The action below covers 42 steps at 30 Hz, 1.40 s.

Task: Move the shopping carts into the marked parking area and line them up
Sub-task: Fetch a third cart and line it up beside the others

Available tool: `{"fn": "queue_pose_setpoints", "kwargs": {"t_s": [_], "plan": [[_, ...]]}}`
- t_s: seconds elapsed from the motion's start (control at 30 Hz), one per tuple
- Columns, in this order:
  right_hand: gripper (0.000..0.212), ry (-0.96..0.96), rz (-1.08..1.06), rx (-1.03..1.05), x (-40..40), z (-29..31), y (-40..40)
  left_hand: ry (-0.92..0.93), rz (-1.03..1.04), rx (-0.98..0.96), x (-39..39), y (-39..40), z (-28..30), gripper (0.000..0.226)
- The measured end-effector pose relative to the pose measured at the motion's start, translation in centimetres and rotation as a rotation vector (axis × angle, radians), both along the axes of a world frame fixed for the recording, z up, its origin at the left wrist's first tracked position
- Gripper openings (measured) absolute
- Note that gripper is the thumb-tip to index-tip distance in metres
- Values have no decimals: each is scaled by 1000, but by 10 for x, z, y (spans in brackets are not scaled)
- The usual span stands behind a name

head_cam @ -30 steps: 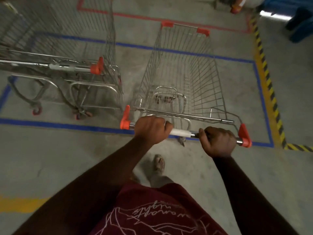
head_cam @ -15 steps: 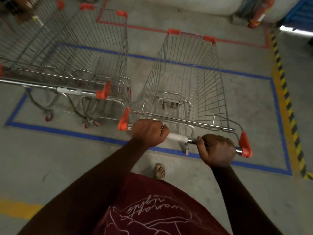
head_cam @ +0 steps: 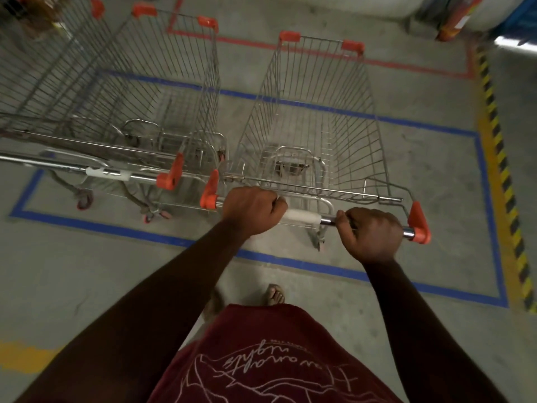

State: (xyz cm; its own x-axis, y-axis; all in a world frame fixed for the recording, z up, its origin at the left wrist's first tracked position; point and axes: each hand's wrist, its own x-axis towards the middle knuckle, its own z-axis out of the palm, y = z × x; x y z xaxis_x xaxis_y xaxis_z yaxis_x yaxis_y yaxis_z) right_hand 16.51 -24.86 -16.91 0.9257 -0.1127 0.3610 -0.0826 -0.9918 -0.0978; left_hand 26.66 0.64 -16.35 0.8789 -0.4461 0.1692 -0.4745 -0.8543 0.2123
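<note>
A wire shopping cart [head_cam: 313, 117] with orange corner caps stands inside the blue-taped parking rectangle [head_cam: 491, 216], on its right side. My left hand [head_cam: 251, 210] and my right hand [head_cam: 370, 232] both grip its chrome handle bar [head_cam: 305, 218], one on each side of a white sleeve. A second cart [head_cam: 162, 91] stands close beside it on the left, inside the same rectangle, its handle a little further from me. Part of a third cart [head_cam: 43, 68] shows at the far left edge.
A yellow-and-black hazard stripe [head_cam: 502, 170] runs along the rectangle's right side. Red tape [head_cam: 406, 66] marks another zone behind. An orange cylinder [head_cam: 456, 16] and blue objects sit at the back right. My sandalled foot [head_cam: 274, 295] stands just outside the blue line.
The cart I hold has rolled forward into the blue rectangle and drawn close alongside the left cart. Its handle now nearly lines up with the neighbour's handle.
</note>
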Motion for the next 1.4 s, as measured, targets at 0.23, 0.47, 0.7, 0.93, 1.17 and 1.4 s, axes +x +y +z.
{"fn": "queue_pose_setpoints", "kwargs": {"t_s": [0.23,0.47,0.7,0.93,1.17,1.4], "plan": [[45,12,-45,-6,3,2,25,2,-62,-31,13,21,1,45],[51,-21,-52,29,11,3,29,49,-169,-205,21,41,1,35],[38,-25,-173,39,34,6,80,-151,-168,-344,39,95,6,10],[44,-31,-160,109,52,-1,113,-131,234,-69,51,152,-8,36],[45,-57,-161,80,66,-1,114,-48,193,-110,55,165,-13,45],[46,-2,-160,88,70,-1,108,-97,133,-196,54,169,-9,40]]}}
